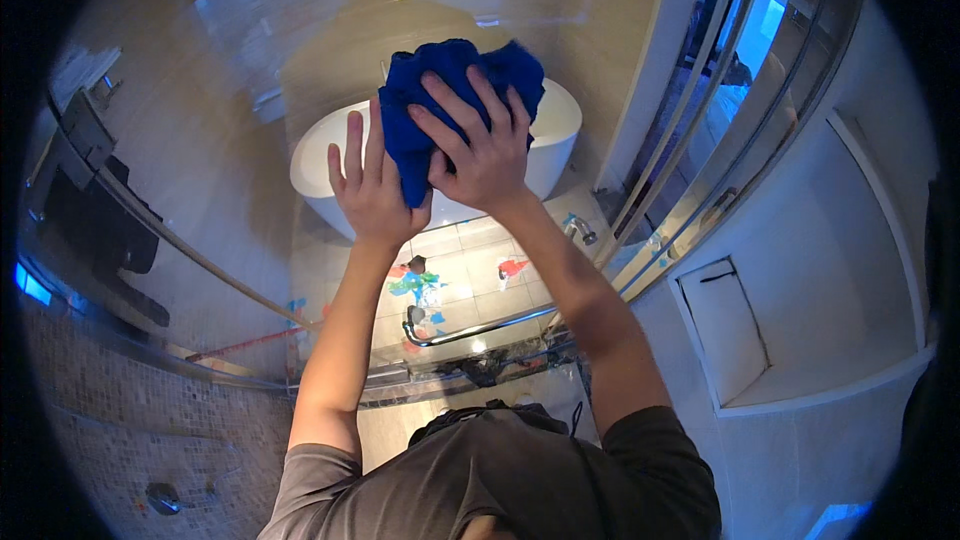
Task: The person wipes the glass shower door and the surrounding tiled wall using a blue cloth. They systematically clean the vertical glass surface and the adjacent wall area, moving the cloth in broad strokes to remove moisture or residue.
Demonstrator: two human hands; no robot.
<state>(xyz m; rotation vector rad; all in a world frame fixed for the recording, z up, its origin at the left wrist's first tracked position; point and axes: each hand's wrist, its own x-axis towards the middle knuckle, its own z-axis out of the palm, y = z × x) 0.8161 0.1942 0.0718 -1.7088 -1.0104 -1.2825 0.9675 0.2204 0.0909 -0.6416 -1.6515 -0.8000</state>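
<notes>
Both my arms reach up and forward. A bunched dark blue cloth (405, 90) lies under my right hand (485, 160), whose fingers are spread over it and press it from the near side. Beside the cloth's left edge, my left hand (375, 195) is raised with its fingers stretched and apart. Its thumb is close to the cloth's lower corner; whether it touches the cloth I cannot tell. The hands appear to be against a clear glass panel, though the contact itself is hard to make out.
Beyond the hands stands a white oval bathtub (325, 155). A bent chrome bar (480, 328) crosses below my forearms. Red, green and blue scraps (415, 280) lie on the tiled floor. Metal-edged glass runs along the right, near a recessed wall niche (825, 310). Mosaic tile (130, 410) covers the lower left.
</notes>
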